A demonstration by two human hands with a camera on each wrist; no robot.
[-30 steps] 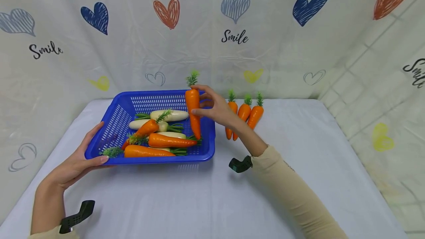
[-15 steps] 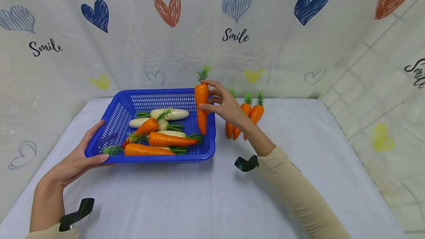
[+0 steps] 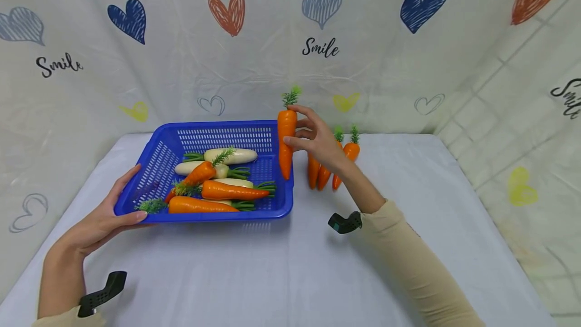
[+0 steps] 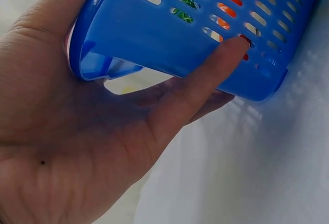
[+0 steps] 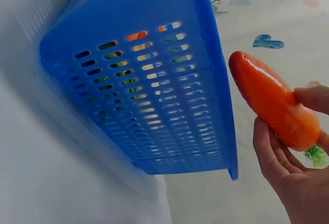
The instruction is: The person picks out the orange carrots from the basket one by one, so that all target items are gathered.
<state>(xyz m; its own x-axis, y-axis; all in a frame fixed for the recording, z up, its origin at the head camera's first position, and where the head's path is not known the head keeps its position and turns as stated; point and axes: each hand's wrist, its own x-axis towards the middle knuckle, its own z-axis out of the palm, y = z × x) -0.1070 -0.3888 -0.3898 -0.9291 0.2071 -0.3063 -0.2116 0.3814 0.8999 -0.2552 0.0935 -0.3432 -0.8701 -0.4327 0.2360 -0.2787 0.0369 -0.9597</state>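
My right hand (image 3: 320, 140) pinches an orange carrot (image 3: 286, 138) with a green leafy top, held point down over the right rim of the blue basket (image 3: 204, 218). In the right wrist view the carrot (image 5: 272, 100) shows beside the basket's outer wall (image 5: 154, 8), between thumb and fingers. My left hand (image 3: 106, 218) grips the basket's left front corner, its thumb on the rim; the left wrist view shows fingers (image 4: 205, 75) against the slotted wall from outside. Inside the basket lie several white radishes (image 3: 231, 155) and carrots (image 3: 233, 191).
To the right of the basket more carrots (image 3: 349, 153) lie on the white-covered table (image 3: 290, 271), partly hidden behind my right hand. A white curtain (image 3: 268, 64) printed with hearts hangs at the back. A black wrist mount (image 3: 345, 222) sits on my right forearm.
My right hand has moved to the right and slightly up with the carrot, from above the basket's inside to its right rim. The left hand and the basket stay where they were.
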